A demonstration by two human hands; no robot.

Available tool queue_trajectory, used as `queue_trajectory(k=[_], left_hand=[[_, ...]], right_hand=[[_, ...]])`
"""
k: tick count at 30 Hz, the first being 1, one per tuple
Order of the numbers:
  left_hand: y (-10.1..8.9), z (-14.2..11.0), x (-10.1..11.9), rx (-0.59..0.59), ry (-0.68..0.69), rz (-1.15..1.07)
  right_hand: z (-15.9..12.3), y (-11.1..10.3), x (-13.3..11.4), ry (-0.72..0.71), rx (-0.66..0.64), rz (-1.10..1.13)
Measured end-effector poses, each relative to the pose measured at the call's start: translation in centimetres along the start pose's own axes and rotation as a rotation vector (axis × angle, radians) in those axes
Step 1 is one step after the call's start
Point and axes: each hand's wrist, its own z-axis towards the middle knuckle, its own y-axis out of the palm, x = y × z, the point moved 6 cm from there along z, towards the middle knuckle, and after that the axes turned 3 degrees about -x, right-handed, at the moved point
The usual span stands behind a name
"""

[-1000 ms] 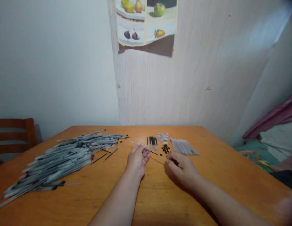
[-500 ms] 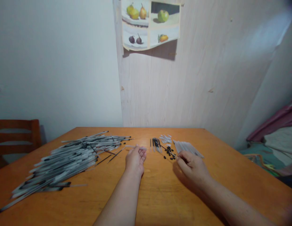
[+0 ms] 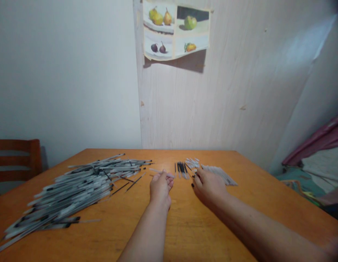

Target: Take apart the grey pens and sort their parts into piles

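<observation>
My left hand [image 3: 160,185] is closed in a pinch on a thin clear pen barrel [image 3: 155,170], which points out to the left above the table. My right hand [image 3: 209,182] reaches down over the small black end plugs [image 3: 193,185], hiding most of them. Its fingers are bent together at the plugs; whether one is between the fingertips is hidden. Just left of that hand lies a row of black-and-clear ink refills [image 3: 182,169]. Small clear pieces [image 3: 193,162] lie behind it. A row of clear barrels [image 3: 220,174] is partly covered by the right hand.
A large heap of clear pens with black ends [image 3: 76,189] spreads over the left side of the wooden table [image 3: 179,233]. Loose dark refills [image 3: 133,183] lie at its right edge. A wooden chair [image 3: 18,160] stands at left, and a wall [image 3: 185,109] rises behind the table.
My right hand has moved left and forward, from beside the black plugs to over them. My left hand still holds the barrel, slightly further right in view. The camera view has shifted a little.
</observation>
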Motion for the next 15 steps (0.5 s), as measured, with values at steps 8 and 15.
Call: queue_trajectory(k=[8,15], left_hand=[[0.2,-0.3,0.0,0.011,-0.011,0.018],[0.2,-0.3,-0.1,0.013,-0.022,0.022]], right_hand=[[2.2,1.6,-1.4,0.016,-0.089,-0.020],[2.9,2.1,-2.0,0.013,-0.085,-0.054]])
